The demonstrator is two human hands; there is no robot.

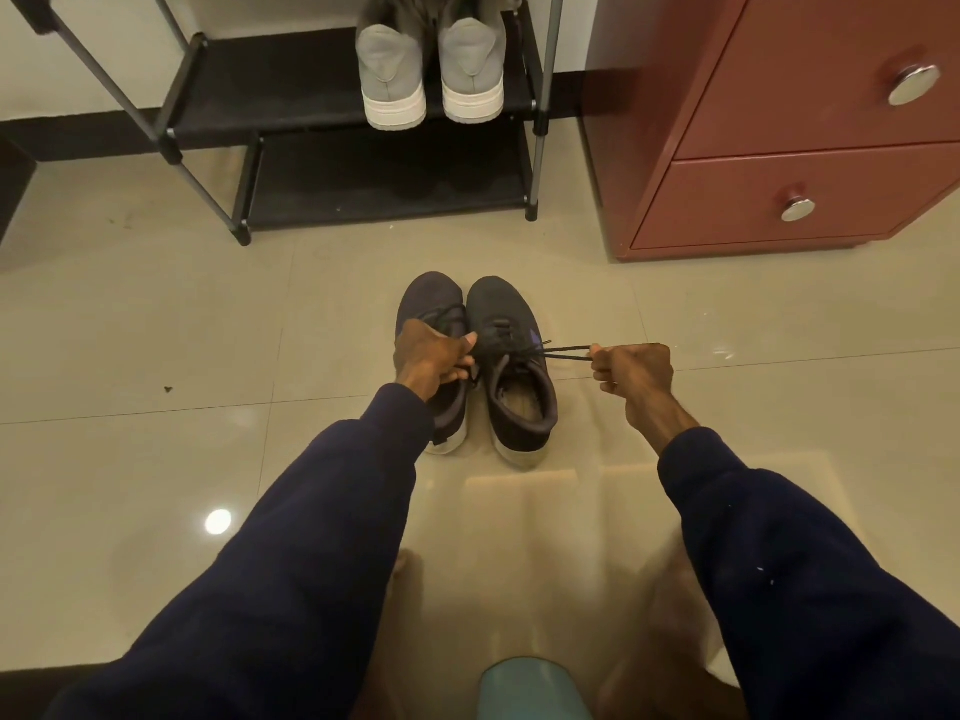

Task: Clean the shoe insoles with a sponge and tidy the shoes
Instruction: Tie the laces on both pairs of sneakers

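Note:
Two dark sneakers stand side by side on the tiled floor, toes pointing away from me. My left hand [431,356] sits over the left sneaker [428,304], fingers curled and pinching a lace end beside the right sneaker [511,356]. Out to the right, my right hand [631,371] pinches the other black lace [566,353] and holds it taut, stretched sideways from the right sneaker's eyelets. A light insole shows inside the right sneaker [522,405]. No sponge is in view.
A black shoe rack [332,163] stands at the back with a pair of grey high-tops [431,75] on its shelf. At the right is a red cabinet [779,148] with round metal knobs. A teal object [530,688] sits at the bottom edge.

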